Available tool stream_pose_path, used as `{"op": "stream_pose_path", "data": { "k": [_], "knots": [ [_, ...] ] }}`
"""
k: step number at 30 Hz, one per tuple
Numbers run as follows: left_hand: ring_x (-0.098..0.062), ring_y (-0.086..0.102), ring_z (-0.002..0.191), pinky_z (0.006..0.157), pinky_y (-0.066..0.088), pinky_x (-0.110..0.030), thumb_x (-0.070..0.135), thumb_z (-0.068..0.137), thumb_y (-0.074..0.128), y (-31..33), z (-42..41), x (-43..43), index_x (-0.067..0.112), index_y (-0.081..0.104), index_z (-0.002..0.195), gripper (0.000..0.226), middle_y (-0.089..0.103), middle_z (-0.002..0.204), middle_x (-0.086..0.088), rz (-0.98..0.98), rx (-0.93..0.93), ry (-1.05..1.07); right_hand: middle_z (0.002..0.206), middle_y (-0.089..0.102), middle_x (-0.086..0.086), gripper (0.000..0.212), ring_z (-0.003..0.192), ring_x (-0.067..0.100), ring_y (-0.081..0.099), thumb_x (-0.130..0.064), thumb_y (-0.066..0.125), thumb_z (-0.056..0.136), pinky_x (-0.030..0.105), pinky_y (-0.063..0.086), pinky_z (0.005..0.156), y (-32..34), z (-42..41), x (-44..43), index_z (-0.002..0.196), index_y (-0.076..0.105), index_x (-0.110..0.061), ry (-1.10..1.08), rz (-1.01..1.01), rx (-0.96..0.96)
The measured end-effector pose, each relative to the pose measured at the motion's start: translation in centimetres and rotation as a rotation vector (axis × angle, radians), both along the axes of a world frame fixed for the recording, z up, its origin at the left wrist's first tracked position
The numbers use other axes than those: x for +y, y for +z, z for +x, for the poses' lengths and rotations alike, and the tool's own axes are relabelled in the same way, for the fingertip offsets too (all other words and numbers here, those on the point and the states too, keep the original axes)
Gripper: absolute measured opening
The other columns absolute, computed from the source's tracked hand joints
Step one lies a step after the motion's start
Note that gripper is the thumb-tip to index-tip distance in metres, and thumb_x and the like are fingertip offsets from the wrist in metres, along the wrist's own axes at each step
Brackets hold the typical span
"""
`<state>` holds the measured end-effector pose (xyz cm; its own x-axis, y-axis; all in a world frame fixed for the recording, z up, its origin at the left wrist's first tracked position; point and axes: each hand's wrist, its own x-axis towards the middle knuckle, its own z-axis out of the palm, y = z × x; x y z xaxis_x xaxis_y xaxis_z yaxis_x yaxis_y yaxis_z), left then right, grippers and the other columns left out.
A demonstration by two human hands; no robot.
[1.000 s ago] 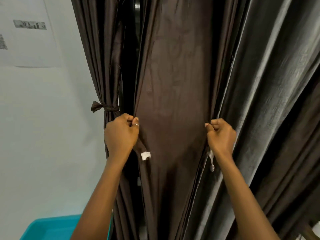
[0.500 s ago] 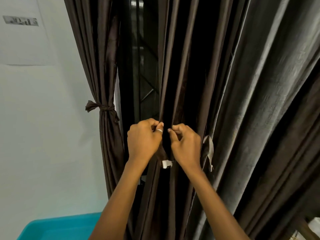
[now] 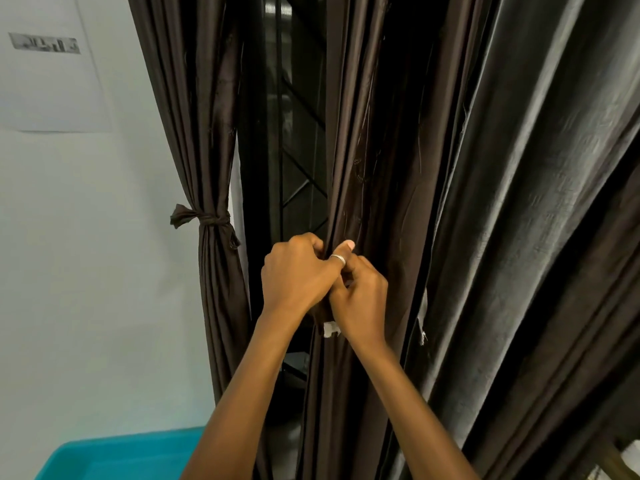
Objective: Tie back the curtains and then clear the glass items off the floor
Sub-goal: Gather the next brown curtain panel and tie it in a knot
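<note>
At the window, straight ahead, the brown curtain panel (image 3: 367, 188) hangs bunched into a narrow bundle of folds. Both hands meet on it at mid height. The left hand (image 3: 298, 275), a ring on its thumb, curls round the bundle's left edge. The right hand (image 3: 360, 303) touches the left and pinches the folds just below. A small white tag (image 3: 329, 329) pokes out under them.

One second ago the hands were well apart, holding the panel stretched flat by its two edges. They have since come together, folding the cloth up and uncovering the dark window grille (image 3: 298, 150) to its left. The gathering looks done; binding the bundle is probably next, though no tie for it is visible.

Further left, a second brown curtain (image 3: 214, 289) is already cinched by a knotted tie (image 3: 201, 220) against the white wall (image 3: 86, 271). A grey curtain (image 3: 519, 202) hangs loose to the right. A teal tub (image 3: 121, 455) sits low on the left. No glass items or floor are in view.
</note>
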<state>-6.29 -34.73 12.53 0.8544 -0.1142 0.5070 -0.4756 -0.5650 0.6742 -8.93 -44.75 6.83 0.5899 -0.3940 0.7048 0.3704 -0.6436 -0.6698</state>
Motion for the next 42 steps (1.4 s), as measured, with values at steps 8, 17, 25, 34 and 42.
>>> {"op": "stream_pose_path", "data": {
  "k": [8, 17, 25, 34, 42],
  "knots": [
    [-0.023, 0.062, 0.067, 0.059, 0.045, -0.032, 0.039, 0.094, 0.059, 0.7, -0.3, -1.0, 0.019, 0.059, 0.068, 0.032, 0.062, 0.064, 0.0, 0.106, -0.077, 0.087, 0.074, 0.059, -0.01, 0.017, 0.06, 0.009, 0.056, -0.014, 0.066, 0.096, 0.022, 0.041, 0.053, 0.1, 0.0, -0.7, 0.08, 0.07, -0.016, -0.005, -0.025, 0.002],
    [-0.017, 0.056, 0.052, 0.052, 0.047, -0.031, 0.037, 0.094, 0.062, 0.0, 0.5, -0.4, 0.021, 0.045, 0.057, 0.043, 0.056, 0.052, 0.004, 0.068, -0.137, 0.094, 0.102, 0.071, -0.01, 0.018, 0.088, -0.001, 0.065, -0.018, 0.07, 0.095, 0.011, 0.05, 0.078, 1.4, -1.7, -3.1, 0.112, 0.076, -0.019, -0.105, -0.024, 0.009],
    [-0.017, 0.057, 0.052, 0.055, 0.052, -0.034, 0.037, 0.094, 0.063, -0.1, 0.7, 0.4, 0.018, 0.048, 0.058, 0.043, 0.057, 0.052, 0.003, 0.055, -0.153, 0.092, 0.121, 0.056, -0.002, 0.048, 0.104, 0.016, 0.06, -0.037, 0.077, 0.088, 0.031, 0.053, 0.079, 2.4, -1.4, -5.9, 0.126, 0.056, -0.017, -0.435, 0.038, 0.099],
    [-0.016, 0.057, 0.055, 0.053, 0.041, -0.025, 0.038, 0.095, 0.062, 0.2, 1.9, 3.3, 0.015, 0.059, 0.066, 0.037, 0.063, 0.058, 0.001, 0.061, -0.151, 0.175, 0.081, 0.07, -0.002, 0.013, 0.083, 0.021, 0.068, -0.026, 0.073, 0.092, 0.028, 0.047, 0.076, 3.7, -1.4, -10.1, 0.085, 0.067, -0.016, -0.464, 0.144, 0.188],
    [-0.012, 0.054, 0.048, 0.051, 0.04, -0.023, 0.036, 0.095, 0.064, -0.1, 1.4, 2.9, 0.016, 0.059, 0.064, 0.037, 0.058, 0.053, 0.002, 0.031, -0.18, 0.135, 0.07, 0.067, -0.002, 0.021, 0.067, 0.015, 0.064, -0.024, 0.075, 0.091, 0.033, 0.052, 0.068, 2.3, -2.3, -8.9, 0.075, 0.063, -0.018, -0.402, 0.107, 0.111]
  ]
}}
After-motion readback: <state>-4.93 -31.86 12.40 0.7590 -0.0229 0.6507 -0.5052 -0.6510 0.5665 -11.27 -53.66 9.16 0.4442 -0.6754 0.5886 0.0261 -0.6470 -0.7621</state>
